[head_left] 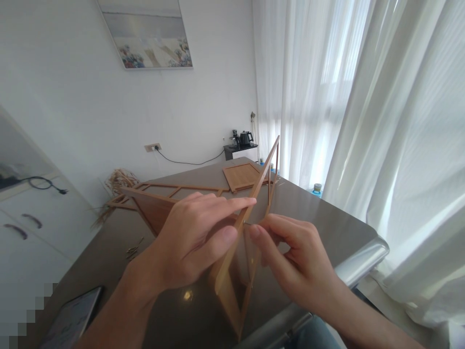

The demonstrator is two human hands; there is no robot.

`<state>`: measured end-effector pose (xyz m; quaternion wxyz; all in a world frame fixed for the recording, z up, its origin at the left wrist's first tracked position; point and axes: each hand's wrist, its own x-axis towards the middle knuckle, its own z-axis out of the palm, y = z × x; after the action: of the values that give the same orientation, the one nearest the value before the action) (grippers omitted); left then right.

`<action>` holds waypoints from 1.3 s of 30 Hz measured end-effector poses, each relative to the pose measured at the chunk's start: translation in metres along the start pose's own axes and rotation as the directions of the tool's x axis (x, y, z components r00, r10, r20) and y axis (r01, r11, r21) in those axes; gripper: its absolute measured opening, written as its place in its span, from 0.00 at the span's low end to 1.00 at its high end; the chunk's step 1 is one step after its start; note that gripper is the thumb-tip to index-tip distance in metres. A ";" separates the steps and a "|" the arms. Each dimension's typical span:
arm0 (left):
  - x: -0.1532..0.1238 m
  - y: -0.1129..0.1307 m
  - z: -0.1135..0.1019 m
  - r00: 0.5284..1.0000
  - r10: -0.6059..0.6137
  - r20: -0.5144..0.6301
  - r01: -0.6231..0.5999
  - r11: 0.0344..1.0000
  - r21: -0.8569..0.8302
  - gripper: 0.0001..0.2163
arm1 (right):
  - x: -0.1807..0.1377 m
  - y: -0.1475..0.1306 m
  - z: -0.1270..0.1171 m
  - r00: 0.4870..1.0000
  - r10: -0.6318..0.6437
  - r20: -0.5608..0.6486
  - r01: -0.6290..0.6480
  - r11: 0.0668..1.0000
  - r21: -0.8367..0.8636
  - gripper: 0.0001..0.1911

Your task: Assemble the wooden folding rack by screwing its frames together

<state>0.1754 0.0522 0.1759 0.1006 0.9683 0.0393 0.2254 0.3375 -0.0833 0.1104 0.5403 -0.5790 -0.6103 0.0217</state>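
Note:
A wooden frame (228, 261) with thin bars stands on edge on the table, running away from me. My left hand (192, 237) holds it from the left, its forefinger stretched over the top edge and its thumb pressed lower on the same bar. On the right side, my right hand (290, 247) pinches a thin metal rod (247, 223) between thumb and forefinger. The rod's tip meets the bar; whether it is a screw or a hex key I cannot tell. Behind my left hand, a wooden panel (150, 209) reaches toward the frame, their joint partly hidden.
On the grey table (308, 213) lie a flat wooden panel (241, 175) at the far end, small metal fasteners (133, 248) and a phone (74, 317) at left. Dried stalks (121, 182) are at the far left edge. Beyond the table stands a black kettle (246, 138); white curtains hang right.

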 end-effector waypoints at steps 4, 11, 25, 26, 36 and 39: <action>0.000 0.000 0.000 1.000 0.005 0.004 -0.005 1.000 -0.016 0.23 | -0.002 0.000 -0.001 1.000 -0.002 0.000 0.002 1.000 -0.008 0.20; 0.000 0.000 -0.001 1.000 -0.002 0.015 0.002 1.000 -0.011 0.23 | -0.001 -0.002 -0.001 0.999 0.032 -0.011 -0.032 0.999 0.000 0.21; -0.001 0.000 -0.001 1.000 0.001 0.024 -0.001 1.000 -0.008 0.22 | -0.003 -0.001 0.000 0.999 0.032 -0.027 -0.032 0.999 -0.009 0.24; -0.001 0.000 -0.001 1.000 0.002 0.025 -0.001 1.000 -0.009 0.22 | -0.002 0.000 0.000 0.999 0.023 -0.029 -0.023 1.000 -0.013 0.24; 0.000 0.000 -0.001 1.000 -0.002 0.024 0.002 1.000 -0.002 0.23 | 0.000 -0.001 0.001 1.000 0.008 -0.027 -0.009 1.000 -0.026 0.23; -0.001 0.000 -0.001 1.000 -0.006 0.025 0.006 1.000 -0.001 0.23 | -0.001 -0.001 0.000 1.000 0.005 -0.031 -0.006 1.000 -0.029 0.23</action>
<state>0.1741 0.0522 0.1768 0.1024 0.9708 0.0410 0.2132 0.3364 -0.0839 0.1101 0.5412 -0.5885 -0.6006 0.0055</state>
